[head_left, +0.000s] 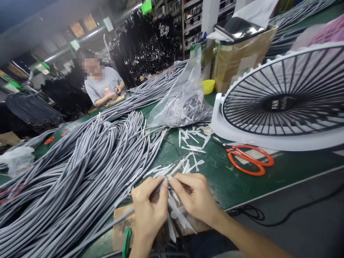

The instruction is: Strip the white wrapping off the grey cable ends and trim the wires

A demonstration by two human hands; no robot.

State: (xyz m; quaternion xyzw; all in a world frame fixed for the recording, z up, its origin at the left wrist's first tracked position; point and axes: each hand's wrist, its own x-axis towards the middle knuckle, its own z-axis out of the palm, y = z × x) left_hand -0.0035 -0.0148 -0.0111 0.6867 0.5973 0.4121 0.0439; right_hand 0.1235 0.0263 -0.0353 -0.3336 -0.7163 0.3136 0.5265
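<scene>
My left hand (pixel 150 200) is closed on a grey cable (pixel 124 215), whose length runs back to the lower left. Against it, my right hand (pixel 195 195) pinches at the cable's end, thumbs and fingertips nearly touching. What exactly lies between the right fingertips is too small to make out. White paper-like strips (pixel 180 215) lie under and around both hands, over a brown board (pixel 119 229). A green-handled tool (pixel 127 242) rests on the board beside my left wrist. Left of my hands spreads a big bundle of grey cables (pixel 88 161).
Orange-handled scissors (pixel 249 159) lie right of my hands, before a white fan (pixel 279 104). Behind stand a plastic bag of strips (pixel 185 107), a yellow cup (pixel 208 86) and a cardboard box (pixel 236 61). Another person (pixel 103 84) sits across the green table (pixel 225 186).
</scene>
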